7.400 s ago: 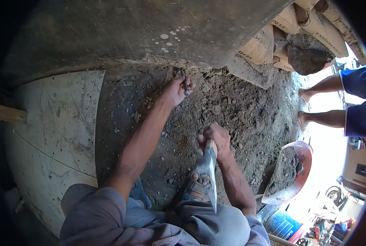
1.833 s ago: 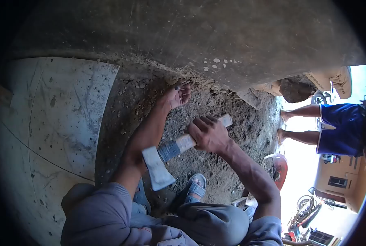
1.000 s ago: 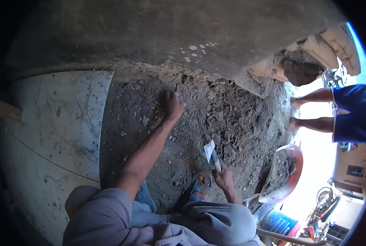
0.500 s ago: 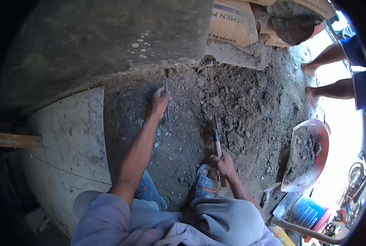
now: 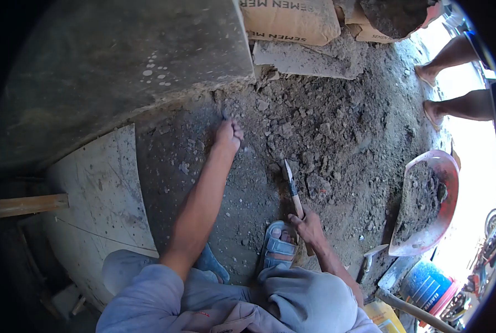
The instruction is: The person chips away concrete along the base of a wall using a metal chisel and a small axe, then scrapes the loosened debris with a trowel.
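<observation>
My left hand (image 5: 228,135) is closed around a thin metal chisel (image 5: 226,112), its far end blurred near the foot of the concrete wall. Crumbly soil and small stones lie around that hand. My right hand (image 5: 308,226) grips the wooden handle of a hammer (image 5: 294,194), held low over the ground in front of my sandalled foot (image 5: 279,244). The hammer's narrow metal head points away from me, apart from the chisel. Its exact head shape is hard to make out from above.
A concrete wall (image 5: 148,50) stands at upper left, a pale board (image 5: 101,183) below it. Cement bags (image 5: 292,21) lie at the top. Rightward are a soil-filled pink container (image 5: 453,188), a trowel (image 5: 368,261), a blue bucket (image 5: 426,286) and another person's legs (image 5: 462,105).
The chisel has swung from lying alongside my left hand to pointing forward, now mostly covered by my fist. The hammer has turned slightly. My head view has shifted.
</observation>
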A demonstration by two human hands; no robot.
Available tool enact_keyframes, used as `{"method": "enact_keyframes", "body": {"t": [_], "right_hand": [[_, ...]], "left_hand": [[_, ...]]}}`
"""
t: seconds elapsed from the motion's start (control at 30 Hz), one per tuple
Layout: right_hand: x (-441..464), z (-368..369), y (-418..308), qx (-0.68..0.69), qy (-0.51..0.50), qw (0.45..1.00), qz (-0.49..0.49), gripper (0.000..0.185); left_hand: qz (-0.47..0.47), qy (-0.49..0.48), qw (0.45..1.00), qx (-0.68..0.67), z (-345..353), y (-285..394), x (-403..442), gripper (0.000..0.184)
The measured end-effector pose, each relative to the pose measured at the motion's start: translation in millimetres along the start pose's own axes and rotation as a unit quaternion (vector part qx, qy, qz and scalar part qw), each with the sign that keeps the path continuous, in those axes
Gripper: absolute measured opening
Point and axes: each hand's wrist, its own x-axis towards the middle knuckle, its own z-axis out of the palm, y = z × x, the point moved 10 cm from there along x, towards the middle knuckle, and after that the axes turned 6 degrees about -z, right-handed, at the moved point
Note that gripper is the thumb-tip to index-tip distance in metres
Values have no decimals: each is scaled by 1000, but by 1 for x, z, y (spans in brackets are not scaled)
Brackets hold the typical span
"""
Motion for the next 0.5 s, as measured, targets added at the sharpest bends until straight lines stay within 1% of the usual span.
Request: {"method": "enact_keyframes", "body": {"t": [0.03, 0.1, 0.17, 0.2, 0.27, 0.33, 0.4, 0.47, 0.5], "right_hand": [[3, -1, 5, 4, 2, 1000, 1, 42], [4, 0, 9, 14, 33, 999, -19, 41], [7, 1, 7, 22, 26, 999, -21, 43], [8, 0, 3, 21, 19, 999, -25, 45], [11, -2, 2, 28, 16, 999, -21, 45], [16, -6, -2, 31, 14, 999, -23, 44], [18, -13, -14, 21, 26, 997, -67, 44], [21, -19, -22, 19, 14, 998, -61, 43], [22, -20, -24, 17, 4, 998, -54, 42]], "left_hand": [[-4, 0, 1000, 22, -5, -7, -6, 7], [1, -3, 1000, 12, -10, -8, -15, 9], [55, -24, 998, 29, 1, 6, -24, 11], [52, -22, 998, 34, 7, 9, -24, 11], [47, -61, 997, 23, 27, 21, -16, 13], [48, -65, 997, 21, 33, 32, -6, 13], [48, -69, 996, 16, 37, 39, 2, 13], [11, -63, 998, -12, 36, 38, 9, 12], [12, -63, 998, -13, 35, 40, 13, 12]]}}
